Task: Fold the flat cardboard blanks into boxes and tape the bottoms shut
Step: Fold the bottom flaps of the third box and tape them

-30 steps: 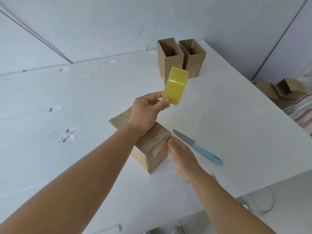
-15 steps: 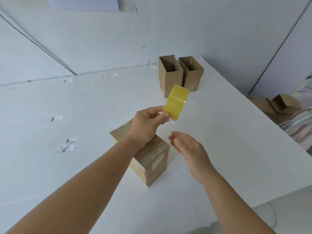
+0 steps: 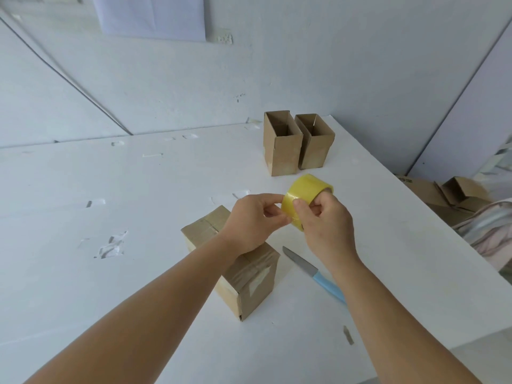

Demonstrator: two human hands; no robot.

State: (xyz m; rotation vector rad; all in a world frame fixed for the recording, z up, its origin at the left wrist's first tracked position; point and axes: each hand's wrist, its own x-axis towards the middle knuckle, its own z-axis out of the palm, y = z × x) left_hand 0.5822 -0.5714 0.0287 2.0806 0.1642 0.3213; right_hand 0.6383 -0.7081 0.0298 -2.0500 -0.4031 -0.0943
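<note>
Two boxes (image 3: 297, 142) stand finished at table's far edge; both hands (image 3: 250, 221) (image 3: 328, 220) pinch tape (image 3: 304, 195) over half-taped box (image 3: 243, 273).

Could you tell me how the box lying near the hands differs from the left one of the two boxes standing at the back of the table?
The near box has its upward face closed and taped over; the back left box stands open at the top. The near box sits by the knife, under the left hand; the back left box stands beside a second open box. Both are plain brown cardboard on the white table.
</note>
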